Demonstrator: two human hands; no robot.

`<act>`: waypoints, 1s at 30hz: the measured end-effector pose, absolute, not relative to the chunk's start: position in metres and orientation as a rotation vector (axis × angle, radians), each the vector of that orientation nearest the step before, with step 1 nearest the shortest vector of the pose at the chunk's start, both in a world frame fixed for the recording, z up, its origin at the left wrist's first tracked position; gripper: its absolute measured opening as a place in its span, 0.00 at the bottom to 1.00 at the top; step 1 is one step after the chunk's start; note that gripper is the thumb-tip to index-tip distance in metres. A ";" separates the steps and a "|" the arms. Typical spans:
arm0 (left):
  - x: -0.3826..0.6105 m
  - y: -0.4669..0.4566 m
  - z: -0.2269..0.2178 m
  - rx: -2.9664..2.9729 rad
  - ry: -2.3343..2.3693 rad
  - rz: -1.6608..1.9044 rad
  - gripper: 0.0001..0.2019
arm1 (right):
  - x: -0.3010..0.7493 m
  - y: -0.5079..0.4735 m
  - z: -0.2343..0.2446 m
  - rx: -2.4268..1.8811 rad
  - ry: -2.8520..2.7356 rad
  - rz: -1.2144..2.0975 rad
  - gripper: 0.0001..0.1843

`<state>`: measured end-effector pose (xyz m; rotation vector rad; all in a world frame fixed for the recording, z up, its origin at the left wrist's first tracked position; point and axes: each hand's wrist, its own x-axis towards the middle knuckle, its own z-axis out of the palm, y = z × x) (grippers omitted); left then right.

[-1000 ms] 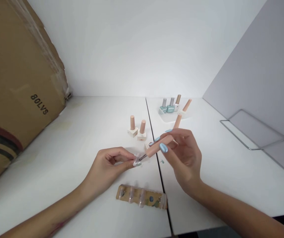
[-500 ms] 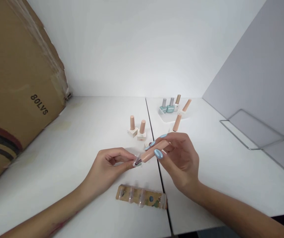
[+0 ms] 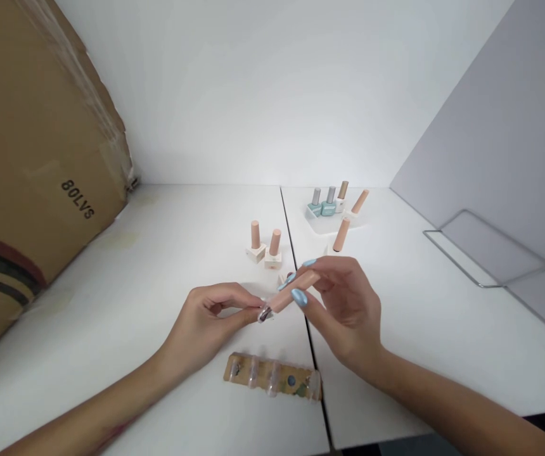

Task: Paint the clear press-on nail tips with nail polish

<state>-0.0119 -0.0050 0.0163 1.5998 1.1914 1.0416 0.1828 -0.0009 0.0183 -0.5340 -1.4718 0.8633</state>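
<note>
The left fingers (image 3: 246,303) pinch a clear false nail (image 3: 267,315) from the side; it looks light, thin and brittle, safest held by its edges. The right fingers (image 3: 322,269) are clamped on the peach handle of a brush (image 3: 296,291), stiff and easily held there, with its dark bristles touching the nail. On the bench (image 3: 111,316), a cardboard strip (image 3: 239,370) with three clear tips (image 3: 253,373) lies just nearer the person than the nail. Beyond the nail stand four peach-capped bottles (image 3: 275,244), while two teal bottles (image 3: 328,209) and a tan-capped bottle (image 3: 343,190) stand on a white tray (image 3: 343,225).
</note>
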 end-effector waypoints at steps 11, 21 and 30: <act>-0.011 -0.006 0.018 1.638 1.206 1.054 0.04 | 0.184 -0.001 0.018 -0.501 -1.525 0.796 0.17; -0.013 -0.005 0.016 1.638 1.211 1.053 0.04 | 0.184 0.003 0.022 -0.600 -1.410 0.802 0.14; -0.015 -0.008 0.015 1.662 1.216 1.048 0.04 | 0.184 0.004 0.022 -0.663 -1.348 0.825 0.12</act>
